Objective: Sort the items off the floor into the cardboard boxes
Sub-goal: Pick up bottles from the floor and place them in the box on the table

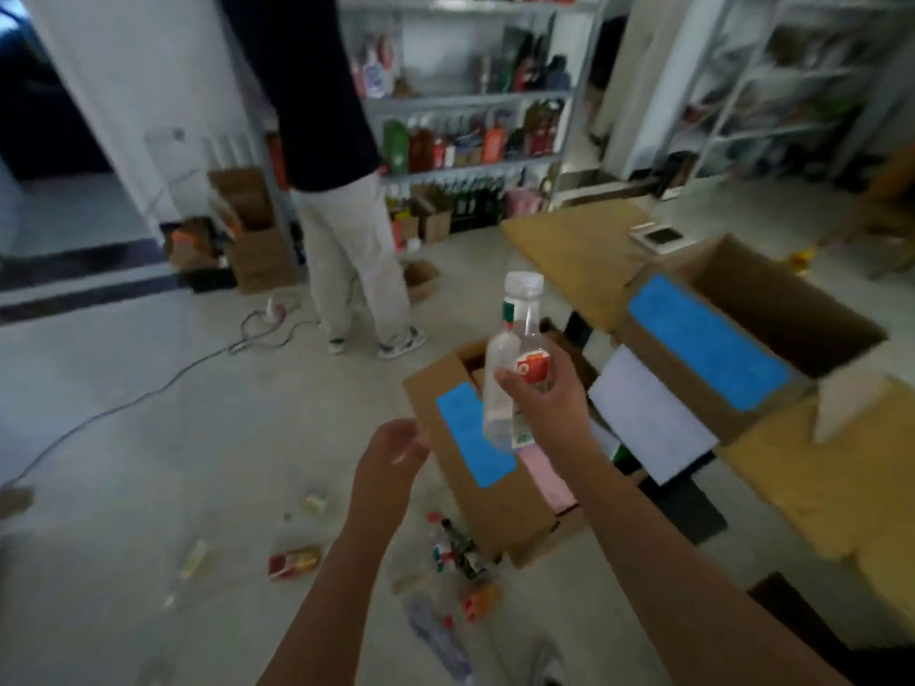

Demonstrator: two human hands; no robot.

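Floor litter (294, 561) lay left of the blue-taped box (495, 517). Over that box I noted right hand (549, 408) gripping clear bottle (525, 319); left hand (391, 462) loosely curled, idle.

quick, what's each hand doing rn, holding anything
Left hand: open, fingers loosely curled, nothing seen in it.
Right hand: closed around a clear bottle, held upright.
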